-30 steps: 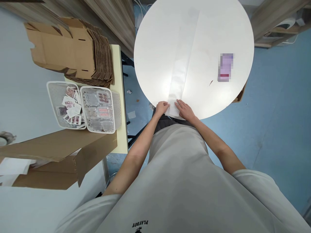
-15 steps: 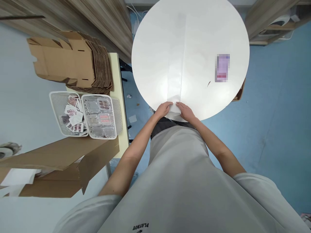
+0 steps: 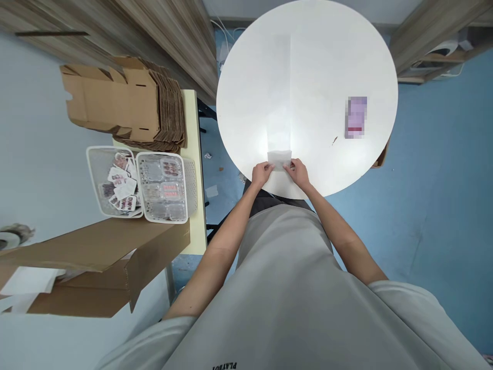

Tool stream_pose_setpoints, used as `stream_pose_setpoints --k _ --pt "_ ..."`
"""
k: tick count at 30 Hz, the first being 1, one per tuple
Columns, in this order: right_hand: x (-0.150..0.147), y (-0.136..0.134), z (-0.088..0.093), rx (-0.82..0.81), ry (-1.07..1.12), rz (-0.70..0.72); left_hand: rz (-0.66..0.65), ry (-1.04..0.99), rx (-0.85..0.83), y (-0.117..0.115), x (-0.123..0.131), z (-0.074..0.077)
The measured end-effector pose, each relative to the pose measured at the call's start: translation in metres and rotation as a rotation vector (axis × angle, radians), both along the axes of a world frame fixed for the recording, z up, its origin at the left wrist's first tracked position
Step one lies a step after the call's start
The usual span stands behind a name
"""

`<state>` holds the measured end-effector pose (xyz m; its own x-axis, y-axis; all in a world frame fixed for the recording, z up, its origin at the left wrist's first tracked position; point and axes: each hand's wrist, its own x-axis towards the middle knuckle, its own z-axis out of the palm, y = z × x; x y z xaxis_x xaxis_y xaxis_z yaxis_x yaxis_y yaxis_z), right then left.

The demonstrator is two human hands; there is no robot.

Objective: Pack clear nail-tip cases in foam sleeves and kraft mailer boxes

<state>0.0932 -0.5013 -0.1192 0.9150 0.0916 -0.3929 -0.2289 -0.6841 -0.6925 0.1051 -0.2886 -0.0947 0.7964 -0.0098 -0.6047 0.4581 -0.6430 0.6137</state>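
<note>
A long, pale, see-through strip (image 3: pixel 279 97) of film or thin sheet lies across the round white table (image 3: pixel 327 61), running from near its far edge towards me. Its near end is turned up into a greyish folded flap (image 3: pixel 279 158). My left hand (image 3: pixel 262 172) pinches the flap's left corner between thumb and fingers. At the right corner, my right hand (image 3: pixel 298 172) pinches it in the same way. Both hands are just above the table's near edge. Farther right on the table lies a blurred purple rectangular item (image 3: pixel 356 117), apart from my hands.
On the left, a cream side table (image 3: pixel 197 226) bears stacked flat cardboard boxes (image 3: pixel 115 105) and a white plastic basket (image 3: pixel 190 190) of small clear packs. Beside it is another basket (image 3: pixel 96 180) with printed cards. An open carton (image 3: pixel 88 288) stands nearer me.
Both hands have moved slightly away from my body, lifting and folding the strip's near end back over itself. The view has shifted a little.
</note>
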Motion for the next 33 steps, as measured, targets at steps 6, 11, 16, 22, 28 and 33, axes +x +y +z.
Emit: stream_pose_setpoints --k 6,11,16,22,28,33 --pt "0.006 0.019 -0.004 -0.074 0.062 -0.177 0.142 0.041 0.025 -0.007 0.011 -0.001" --pt "0.008 0.024 0.005 -0.211 -0.046 -0.104 0.074 0.049 0.066 -0.008 0.013 0.001" --pt "0.014 0.022 0.021 -0.235 -0.199 0.295 -0.053 -0.221 0.155 -0.012 0.015 0.008" --pt "0.017 0.005 0.022 -0.199 -0.164 0.470 -0.597 -0.341 -0.030 -0.013 0.032 0.005" --pt "0.021 -0.006 0.019 -0.212 -0.154 0.549 -0.638 -0.297 -0.039 -0.004 0.036 -0.002" --pt "0.006 -0.009 0.019 -0.189 -0.145 0.533 -0.558 -0.216 -0.064 0.001 0.020 0.004"
